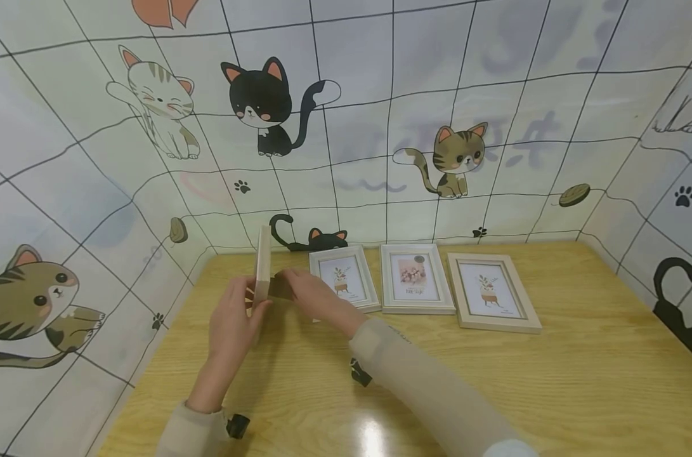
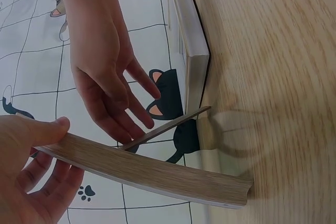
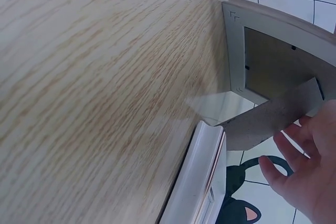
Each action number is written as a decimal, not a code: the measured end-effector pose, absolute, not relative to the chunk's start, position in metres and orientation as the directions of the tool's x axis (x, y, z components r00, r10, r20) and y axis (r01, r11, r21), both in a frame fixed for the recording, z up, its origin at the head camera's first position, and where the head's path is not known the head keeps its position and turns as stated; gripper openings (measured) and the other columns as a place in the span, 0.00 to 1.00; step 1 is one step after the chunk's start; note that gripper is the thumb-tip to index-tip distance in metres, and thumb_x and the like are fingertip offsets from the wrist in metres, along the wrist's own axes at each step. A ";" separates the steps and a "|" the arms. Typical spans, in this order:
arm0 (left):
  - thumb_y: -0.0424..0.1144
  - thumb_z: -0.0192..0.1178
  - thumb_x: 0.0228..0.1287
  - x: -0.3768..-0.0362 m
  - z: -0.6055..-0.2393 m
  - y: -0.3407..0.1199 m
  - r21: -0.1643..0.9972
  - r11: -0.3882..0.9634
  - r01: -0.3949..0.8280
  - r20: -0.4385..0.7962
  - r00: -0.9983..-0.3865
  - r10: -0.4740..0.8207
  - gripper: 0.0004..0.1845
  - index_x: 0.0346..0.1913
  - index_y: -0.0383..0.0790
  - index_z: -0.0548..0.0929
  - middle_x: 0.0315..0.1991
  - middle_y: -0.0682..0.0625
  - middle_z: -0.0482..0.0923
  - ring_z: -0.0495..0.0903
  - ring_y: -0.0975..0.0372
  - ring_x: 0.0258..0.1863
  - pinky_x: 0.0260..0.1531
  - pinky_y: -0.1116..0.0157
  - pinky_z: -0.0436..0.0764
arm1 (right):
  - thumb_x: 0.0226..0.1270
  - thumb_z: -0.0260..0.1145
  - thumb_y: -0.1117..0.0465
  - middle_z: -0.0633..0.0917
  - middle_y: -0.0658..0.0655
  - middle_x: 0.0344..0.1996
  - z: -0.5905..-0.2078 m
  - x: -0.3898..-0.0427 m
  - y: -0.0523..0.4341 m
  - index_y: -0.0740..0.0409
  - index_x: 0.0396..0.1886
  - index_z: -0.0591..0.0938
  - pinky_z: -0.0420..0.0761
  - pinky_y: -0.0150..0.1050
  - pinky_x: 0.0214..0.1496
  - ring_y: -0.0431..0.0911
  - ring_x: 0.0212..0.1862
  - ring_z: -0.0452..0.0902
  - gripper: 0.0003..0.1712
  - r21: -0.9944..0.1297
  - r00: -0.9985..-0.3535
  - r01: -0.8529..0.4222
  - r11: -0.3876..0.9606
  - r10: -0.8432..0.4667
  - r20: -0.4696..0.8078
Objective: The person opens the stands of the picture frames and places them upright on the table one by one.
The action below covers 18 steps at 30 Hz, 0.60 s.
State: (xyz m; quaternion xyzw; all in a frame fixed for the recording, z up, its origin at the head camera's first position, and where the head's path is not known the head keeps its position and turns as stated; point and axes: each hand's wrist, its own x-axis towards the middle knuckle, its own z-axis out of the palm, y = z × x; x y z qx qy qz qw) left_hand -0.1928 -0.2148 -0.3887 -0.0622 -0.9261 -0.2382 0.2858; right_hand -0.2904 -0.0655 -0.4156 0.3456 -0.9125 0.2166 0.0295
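My left hand [image 1: 234, 317] grips a light wooden picture frame [image 1: 262, 266] by its side, holding it upright and edge-on to the head view. In the right wrist view, the grey back of the picture frame [image 3: 235, 51] shows with its easel stand [image 3: 273, 114] swung out. Behind it, my right hand [image 1: 317, 295] has its fingertips at the stand [image 1: 281, 287]. Its fingers look loose and slightly spread in the left wrist view, where the stand [image 2: 173, 124] angles away from the frame [image 2: 147, 166]. The frame's picture side is hidden.
To the right, a white frame with a plant print [image 1: 346, 270], a white frame with a pink flower print [image 1: 417, 279] and a beige frame [image 1: 491, 292] stand in a row on the wooden table [image 1: 580, 381]. A cat-patterned wall [image 1: 357, 158] rises behind.
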 end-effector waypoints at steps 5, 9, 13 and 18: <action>0.31 0.72 0.58 -0.193 -0.388 -0.216 0.405 0.881 0.245 0.551 -0.834 -0.022 0.24 0.54 0.33 0.73 0.44 0.40 0.78 0.84 0.48 0.42 0.39 0.51 0.87 | 0.78 0.54 0.62 0.75 0.55 0.68 -0.417 -0.291 -0.064 0.53 0.71 0.67 0.77 0.39 0.69 0.47 0.67 0.74 0.25 -0.415 -0.758 -0.635 0.652 -0.629 0.172; 0.32 0.71 0.58 -0.193 -0.388 -0.216 0.399 0.884 0.244 0.552 -0.834 -0.019 0.24 0.55 0.32 0.73 0.44 0.40 0.78 0.84 0.48 0.42 0.39 0.51 0.87 | 0.77 0.54 0.63 0.75 0.55 0.69 -0.419 -0.291 -0.063 0.54 0.72 0.66 0.77 0.39 0.69 0.46 0.67 0.74 0.26 -0.423 -0.755 -0.635 0.646 -0.634 0.166; 0.33 0.71 0.59 -0.193 -0.388 -0.215 0.399 0.884 0.242 0.550 -0.835 -0.019 0.24 0.55 0.32 0.73 0.45 0.40 0.78 0.84 0.48 0.42 0.39 0.51 0.87 | 0.76 0.54 0.65 0.75 0.56 0.69 -0.420 -0.291 -0.062 0.55 0.72 0.66 0.76 0.38 0.70 0.46 0.69 0.73 0.26 -0.422 -0.749 -0.643 0.639 -0.639 0.173; 0.32 0.71 0.58 -0.193 -0.388 -0.215 0.400 0.884 0.240 0.554 -0.832 -0.025 0.24 0.55 0.32 0.73 0.45 0.40 0.77 0.84 0.49 0.42 0.39 0.52 0.88 | 0.75 0.54 0.67 0.74 0.56 0.69 -0.421 -0.291 -0.059 0.55 0.72 0.67 0.74 0.38 0.72 0.47 0.69 0.72 0.27 -0.431 -0.748 -0.644 0.632 -0.637 0.186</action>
